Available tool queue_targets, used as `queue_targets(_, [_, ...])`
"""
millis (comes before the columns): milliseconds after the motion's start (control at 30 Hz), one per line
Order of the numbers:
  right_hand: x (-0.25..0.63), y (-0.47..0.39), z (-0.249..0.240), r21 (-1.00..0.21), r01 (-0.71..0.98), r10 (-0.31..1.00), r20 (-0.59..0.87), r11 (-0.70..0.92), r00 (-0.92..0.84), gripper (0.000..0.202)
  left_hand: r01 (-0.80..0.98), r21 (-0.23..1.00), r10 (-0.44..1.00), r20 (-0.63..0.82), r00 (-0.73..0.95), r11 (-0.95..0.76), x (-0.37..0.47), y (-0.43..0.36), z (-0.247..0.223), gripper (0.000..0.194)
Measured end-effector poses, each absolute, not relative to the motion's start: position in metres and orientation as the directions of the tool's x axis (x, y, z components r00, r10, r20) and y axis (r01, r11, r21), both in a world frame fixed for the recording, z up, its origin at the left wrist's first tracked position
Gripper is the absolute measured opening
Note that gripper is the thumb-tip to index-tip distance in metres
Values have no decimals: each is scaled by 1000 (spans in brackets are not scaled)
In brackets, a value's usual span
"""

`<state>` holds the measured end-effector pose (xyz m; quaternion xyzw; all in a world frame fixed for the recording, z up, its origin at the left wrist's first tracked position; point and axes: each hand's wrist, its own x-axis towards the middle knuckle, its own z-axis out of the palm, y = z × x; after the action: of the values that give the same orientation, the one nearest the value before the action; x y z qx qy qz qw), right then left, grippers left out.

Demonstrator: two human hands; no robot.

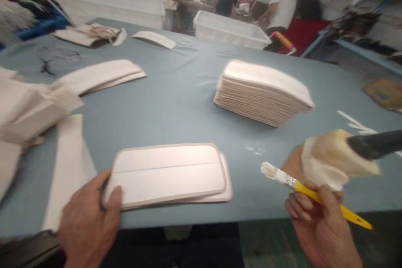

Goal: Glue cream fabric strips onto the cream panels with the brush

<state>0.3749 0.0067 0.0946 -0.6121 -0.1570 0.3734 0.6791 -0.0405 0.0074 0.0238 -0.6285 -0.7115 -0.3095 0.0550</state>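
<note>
My left hand (91,213) grips the left end of a white rounded panel (169,173), thumb on top and fingers at its far edge. A thin line runs lengthwise across the panel. Beneath it, a second panel (226,176) sticks out at the right. My right hand (323,217) is closed around the yellow handle of a paintbrush (309,192), with thick white paste on its bristles. The brush is held above the table, apart from the panels. Just behind the right hand stands a paste-smeared container (326,159) with a dark rod leaning out of it.
A tall stack of panels (264,92) stands on the blue-grey table (176,100). Cream fabric pieces (34,109) lie at the left, with more panels (103,73) behind. White bins (229,29) line the far edge. A person in a white shirt (281,6) is beyond.
</note>
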Motion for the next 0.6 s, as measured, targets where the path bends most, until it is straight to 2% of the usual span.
queue_targets(100, [319, 22, 90, -921, -366, 789, -322, -132, 524, 46, 954, 297, 854, 483, -195, 50, -44, 0, 22, 46])
queue_targets(233, [259, 35, 86, -914, -330, 870, -351, -237, 345, 48, 945, 323, 835, 507, -213, 44, -39, -8, 24, 40])
queue_targets(400, [212, 46, 88, -920, -230, 906, -366, -317, 214, 57, 935, 353, 819, 526, -230, 35, -42, -15, 27, 40])
queue_targets(500, [197, 50, 93, -952, -100, 945, -300, -289, 129, 60, 942, 335, 811, 552, -196, 0, -42, -14, 26, 37])
queue_targets(600, [187, 53, 99, -983, 61, 985, -168, -170, 34, 57, 947, 320, 802, 566, -189, -3, -40, -13, 25, 35])
